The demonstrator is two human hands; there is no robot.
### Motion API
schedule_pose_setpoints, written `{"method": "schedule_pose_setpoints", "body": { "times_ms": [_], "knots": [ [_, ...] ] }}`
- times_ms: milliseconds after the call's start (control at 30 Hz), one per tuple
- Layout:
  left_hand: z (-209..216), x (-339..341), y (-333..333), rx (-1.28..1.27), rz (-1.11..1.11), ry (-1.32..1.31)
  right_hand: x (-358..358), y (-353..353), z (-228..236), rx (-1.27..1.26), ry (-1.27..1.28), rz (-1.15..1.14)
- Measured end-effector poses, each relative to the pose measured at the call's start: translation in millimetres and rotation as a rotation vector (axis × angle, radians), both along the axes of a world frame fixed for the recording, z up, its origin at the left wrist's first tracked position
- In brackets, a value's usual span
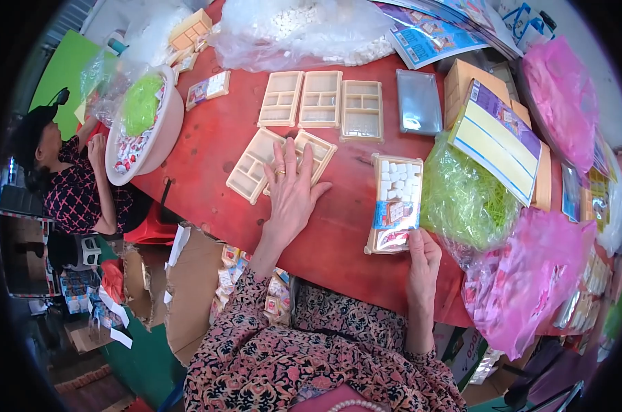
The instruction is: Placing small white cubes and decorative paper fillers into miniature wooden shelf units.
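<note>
My left hand [290, 196] lies palm down with fingers spread over two beige compartment trays, a left one [246, 172] and a right one [320, 152], which lie tilted side by side. Both show bare compartments where my fingers do not cover them. My right hand [423, 264] pinches the lower right corner of a filled beige tray [375, 240] on the table. White cubes [400, 180] fill its upper part, and a printed blue and purple card [395, 218] covers its lower part. Beyond my left hand, three more beige trays [301, 103] stand in a row.
The red table [208, 144] carries a clear plastic stack [419, 103], a bag of green shreds [462, 199], printed sheets [500, 144] and pink bags [531, 268]. At the back lies a bag of white pieces [297, 34]. Another person [77, 172] sits left beside a white basin [167, 130].
</note>
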State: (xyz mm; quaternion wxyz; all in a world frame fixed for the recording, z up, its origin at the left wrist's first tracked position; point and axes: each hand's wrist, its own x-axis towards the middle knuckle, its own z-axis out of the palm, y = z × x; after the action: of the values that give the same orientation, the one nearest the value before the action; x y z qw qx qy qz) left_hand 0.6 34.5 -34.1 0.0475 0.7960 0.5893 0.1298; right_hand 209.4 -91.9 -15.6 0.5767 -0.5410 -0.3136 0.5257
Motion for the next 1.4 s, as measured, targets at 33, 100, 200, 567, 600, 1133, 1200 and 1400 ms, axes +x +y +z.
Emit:
{"method": "schedule_pose_setpoints", "body": {
  "times_ms": [33, 100, 200, 567, 600, 1133, 1200, 1400],
  "knots": [
    [-3, -2, 0, 0.005, 0.008, 0.009, 2, -1, -3, 0.002, 0.007, -0.011],
    [-4, -3, -2, 0.002, 0.004, -0.023, 6, -3, -8, 0.003, 0.022, -0.013],
    [1, -6, -12, -0.045, 0.039, -0.003, 7, -2, -9, 0.020, 0.036, -0.030],
    [-5, -49, -12, 0.013, 0.176, 0.004, -5, 3, -6, -0.004, 0.001, 0.089],
    [-3, -51, -11, -0.004, 0.171, -0.014, -4, 3, -7, -0.008, -0.011, 0.093],
    [29, 37, 115, -0.153, -0.258, -0.111, -4, 5, -2, -0.037, -0.052, 0.020],
    [10, 57, 127, -0.153, -0.297, -0.043, -3, 2, -9, -0.046, -0.033, -0.009],
    [-4, 52, 142, -0.134, -0.307, 0.056, -5, 2, -6, -0.056, -0.029, -0.015]
  ]
}}
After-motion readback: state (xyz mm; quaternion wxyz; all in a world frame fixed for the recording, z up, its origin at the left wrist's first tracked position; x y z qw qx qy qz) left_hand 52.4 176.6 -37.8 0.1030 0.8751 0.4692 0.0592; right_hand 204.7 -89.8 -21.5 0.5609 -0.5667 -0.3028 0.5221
